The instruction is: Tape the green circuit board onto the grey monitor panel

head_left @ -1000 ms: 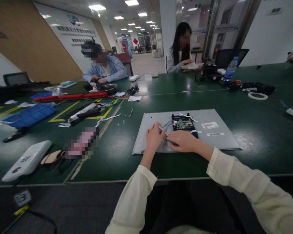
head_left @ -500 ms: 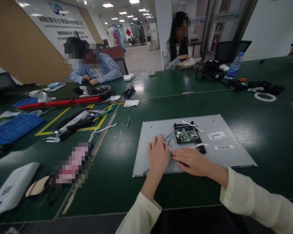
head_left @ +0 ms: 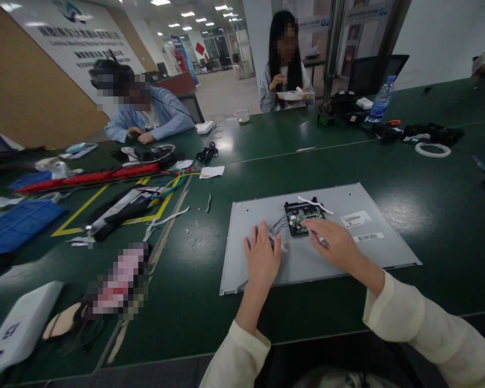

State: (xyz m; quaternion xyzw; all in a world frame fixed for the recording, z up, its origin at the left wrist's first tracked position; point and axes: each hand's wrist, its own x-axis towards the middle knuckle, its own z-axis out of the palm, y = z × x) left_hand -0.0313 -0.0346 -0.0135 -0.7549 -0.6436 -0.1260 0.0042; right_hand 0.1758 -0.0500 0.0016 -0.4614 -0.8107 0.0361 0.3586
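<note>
Left grip (head_left: 262, 256) rests on gray panel (head_left: 305, 264)

Loose cream long sleeves (head_left: 428, 323) with plain cuffs (head_left: 375, 308), bare left hand (head_left: 262, 258), bare right hand (head_left: 339, 245), dark lap clothing (head_left: 327, 355)

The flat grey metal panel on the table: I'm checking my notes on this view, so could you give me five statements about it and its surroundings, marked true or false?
1. The person's left hand is over the left half of the flat grey metal panel. True.
2. The person's right hand is at the green circuit board in its black plastic frame. True.
3. The panel bears just one white label. False: two white rectangular labels show.
4. The clear plastic bottle with a blue label lies on its side. False: it stands.
5. The blue plastic bin is right of the panel. False: it is left.
</note>
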